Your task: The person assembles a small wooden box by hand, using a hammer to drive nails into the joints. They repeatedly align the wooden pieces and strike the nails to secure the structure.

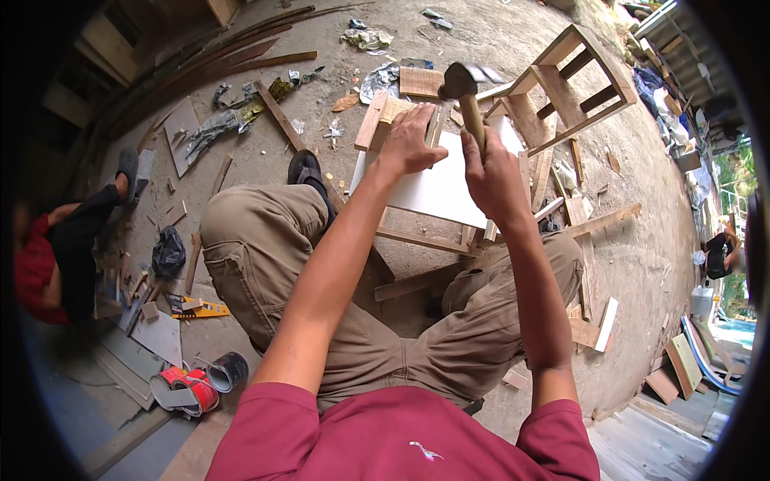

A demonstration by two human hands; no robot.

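Note:
My right hand (491, 176) is wrapped around the wooden handle of a hammer (472, 120). Its dark metal head is raised and slightly blurred, close to the fingers of my left hand. My left hand (411, 140) grips a small wooden box (370, 120) made of short boards, fingers over its top and thumb at its right side. Part of the box is hidden under that hand. Beneath it is a white panel (433, 192) on a low wooden frame (429, 240), between my knees.
An open wooden frame (561, 88) stands beyond my right hand. Scrap wood (589, 224) lies around my feet. Paint cans (192, 390) and a yellow level (199, 308) are at lower left. Another person (60, 248) sits at far left; someone else (720, 252) is at far right.

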